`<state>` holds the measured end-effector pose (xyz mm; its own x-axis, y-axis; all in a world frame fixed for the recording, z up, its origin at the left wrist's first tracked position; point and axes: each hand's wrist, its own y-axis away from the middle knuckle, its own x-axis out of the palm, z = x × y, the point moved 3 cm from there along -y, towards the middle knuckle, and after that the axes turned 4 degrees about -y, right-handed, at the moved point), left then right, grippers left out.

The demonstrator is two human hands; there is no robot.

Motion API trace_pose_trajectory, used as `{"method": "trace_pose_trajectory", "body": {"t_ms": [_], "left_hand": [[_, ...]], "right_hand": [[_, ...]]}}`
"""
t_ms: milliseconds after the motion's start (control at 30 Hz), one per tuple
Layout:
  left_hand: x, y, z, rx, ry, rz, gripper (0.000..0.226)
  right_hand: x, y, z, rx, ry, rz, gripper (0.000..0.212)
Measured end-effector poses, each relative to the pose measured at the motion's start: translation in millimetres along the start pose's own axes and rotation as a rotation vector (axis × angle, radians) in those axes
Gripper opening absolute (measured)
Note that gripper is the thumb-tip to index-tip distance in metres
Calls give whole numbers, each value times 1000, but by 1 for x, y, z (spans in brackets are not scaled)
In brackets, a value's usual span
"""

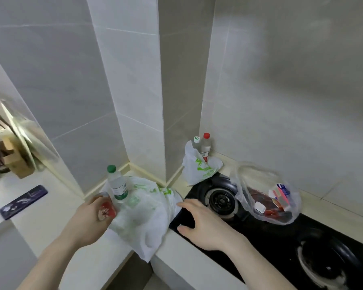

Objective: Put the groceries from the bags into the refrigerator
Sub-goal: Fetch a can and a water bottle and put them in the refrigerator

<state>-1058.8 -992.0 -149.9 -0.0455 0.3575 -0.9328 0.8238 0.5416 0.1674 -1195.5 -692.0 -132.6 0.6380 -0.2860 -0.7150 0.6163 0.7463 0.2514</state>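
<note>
Left hand (92,214) grips a small red-labelled can (107,208) beside the crumpled white plastic bag (143,214) on the worktop (40,225); right hand (199,222) rests open on the black hob (266,237).

Bottle (117,185) left of stove (222,199)

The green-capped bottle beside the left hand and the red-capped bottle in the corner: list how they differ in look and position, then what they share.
The green-capped bottle has a green band and stands near, by the big white bag and the left hand. The red-capped bottle has a red label and stands far back at the wall, behind a small white bag. Both are clear, upright and capped.
</note>
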Motion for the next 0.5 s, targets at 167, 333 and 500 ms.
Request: {"method": "trace_pose_trajectory", "body": {"t_ms": [167,333,500], "left_hand": [[9,-80,68,-8,-4,110,65],[29,-124,102,47,-68,197,78],[41,-139,103,141,-82,225,76]], "right_hand": [[38,-111,52,32,-86,-30,75],[71,-200,98,12,-6,-71,87],[87,-267,140,-35,148,-27,88]]}}
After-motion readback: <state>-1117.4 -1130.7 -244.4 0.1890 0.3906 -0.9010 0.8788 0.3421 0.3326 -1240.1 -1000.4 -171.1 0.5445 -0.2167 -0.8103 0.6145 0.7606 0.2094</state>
